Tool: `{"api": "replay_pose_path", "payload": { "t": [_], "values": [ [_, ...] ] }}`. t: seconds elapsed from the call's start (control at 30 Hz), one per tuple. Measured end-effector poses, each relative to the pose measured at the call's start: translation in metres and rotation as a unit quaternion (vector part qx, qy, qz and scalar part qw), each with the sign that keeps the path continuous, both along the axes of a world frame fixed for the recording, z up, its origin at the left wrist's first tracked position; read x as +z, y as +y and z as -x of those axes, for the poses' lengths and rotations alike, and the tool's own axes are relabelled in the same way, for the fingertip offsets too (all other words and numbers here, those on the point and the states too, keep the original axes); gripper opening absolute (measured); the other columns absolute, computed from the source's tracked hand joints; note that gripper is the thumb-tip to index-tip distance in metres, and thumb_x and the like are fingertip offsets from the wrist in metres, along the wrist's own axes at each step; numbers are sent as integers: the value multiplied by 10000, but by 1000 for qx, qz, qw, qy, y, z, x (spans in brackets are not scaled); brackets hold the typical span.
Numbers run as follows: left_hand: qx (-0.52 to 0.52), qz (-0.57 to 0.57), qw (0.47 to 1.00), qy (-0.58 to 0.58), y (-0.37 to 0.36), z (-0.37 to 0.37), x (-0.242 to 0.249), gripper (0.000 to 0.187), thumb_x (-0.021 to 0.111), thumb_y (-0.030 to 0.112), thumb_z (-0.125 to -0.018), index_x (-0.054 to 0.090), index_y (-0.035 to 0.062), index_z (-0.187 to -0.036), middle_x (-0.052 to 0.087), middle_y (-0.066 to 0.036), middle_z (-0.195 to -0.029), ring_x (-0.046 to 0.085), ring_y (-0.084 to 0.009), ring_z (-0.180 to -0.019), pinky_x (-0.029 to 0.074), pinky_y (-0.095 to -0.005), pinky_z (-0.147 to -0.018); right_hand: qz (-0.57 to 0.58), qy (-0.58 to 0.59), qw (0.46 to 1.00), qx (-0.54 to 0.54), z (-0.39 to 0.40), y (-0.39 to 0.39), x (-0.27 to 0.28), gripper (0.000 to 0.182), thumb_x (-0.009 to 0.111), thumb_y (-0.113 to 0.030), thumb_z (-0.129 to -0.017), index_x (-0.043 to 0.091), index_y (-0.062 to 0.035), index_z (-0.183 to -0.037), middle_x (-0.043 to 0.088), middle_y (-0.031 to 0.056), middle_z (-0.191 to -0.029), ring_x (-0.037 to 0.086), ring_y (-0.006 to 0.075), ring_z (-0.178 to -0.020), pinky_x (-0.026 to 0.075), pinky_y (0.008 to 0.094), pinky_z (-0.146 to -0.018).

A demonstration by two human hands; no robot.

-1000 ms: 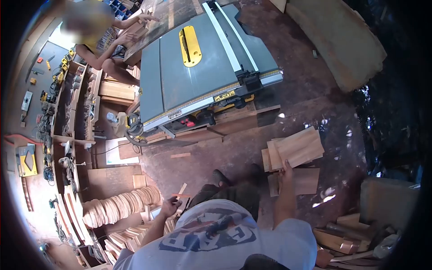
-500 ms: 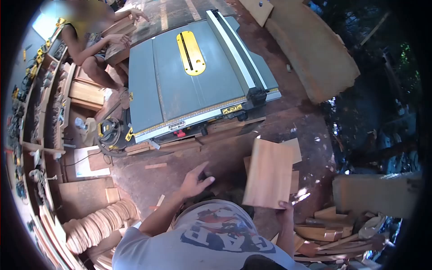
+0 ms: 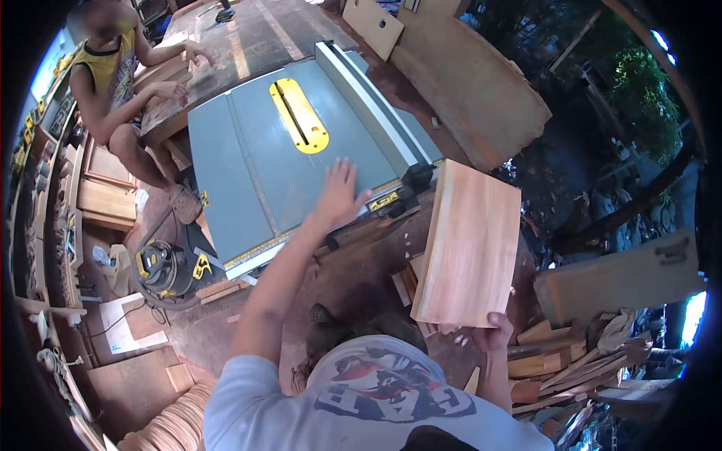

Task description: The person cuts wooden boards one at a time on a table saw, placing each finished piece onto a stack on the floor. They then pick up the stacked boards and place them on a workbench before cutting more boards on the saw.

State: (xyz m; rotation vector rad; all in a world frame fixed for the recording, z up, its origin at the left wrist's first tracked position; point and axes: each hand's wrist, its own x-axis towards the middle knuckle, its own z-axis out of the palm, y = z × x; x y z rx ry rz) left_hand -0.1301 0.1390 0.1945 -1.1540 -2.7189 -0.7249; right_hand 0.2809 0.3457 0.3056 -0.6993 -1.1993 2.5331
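Right hand (image 3: 495, 337), lower right of frame, pinches a wooden board (image 3: 474, 248) at its near corner, thumb over the face; board stands tilted right of centre, broad face to camera. The edge grip presumably leaves that face uncovered. Left hand (image 3: 342, 199), near centre, fingers loosely spread, nothing visible in it, over the front edge of the table saw (image 3: 286, 180); contact can't be told. A rip fence (image 3: 368, 105) lies right of the yellow throat plate (image 3: 299, 116), roughly parallel to its slot, likely for straight cuts. Shelving (image 3: 49, 306), far left, holds what look like small wooden pieces (image 3: 62, 184), too blurred to sort. Crumpled bag (image 3: 116, 270), left: contents unclear.
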Motion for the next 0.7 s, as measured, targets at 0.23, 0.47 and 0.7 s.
{"api": "replay_pose_path", "payload": {
  "t": [0.23, 0.47, 0.7],
  "values": [
    [46, 151, 987, 30, 102, 20, 5, 799, 435, 517, -968, 337, -77, -1493, 234, -281, -1607, 171, -450, -1508, 107, -564, -1230, 0, 57, 993, -103, 1, 2, 12, 880, 667, -169, -681, 346, -36, -1489, 507, 166, -1404, 551, 354, -1269, 489, 491, -1055],
    [-246, -18, 942, -226, 7, -144, 18, 687, 632, 288, -913, 403, -34, -1474, 437, -261, -1506, 403, -385, -1422, 257, -521, -1204, -16, 17, 1000, 15, 35, 65, -12, 840, 693, -177, -713, 379, 85, -1446, 563, 196, -1361, 576, 346, -1244, 471, 460, -1068],
    [73, -472, 783, -399, -23, -189, 67, 811, 616, 230, -961, 167, -59, -1570, 372, -239, -1559, 375, -285, -1441, 305, -369, -1168, -29, 0, 972, 234, 153, 46, -30, 671, 714, -185, -718, 535, 118, -1290, 650, 161, -1191, 637, 248, -1093, 488, 363, -966]
  ]
}}
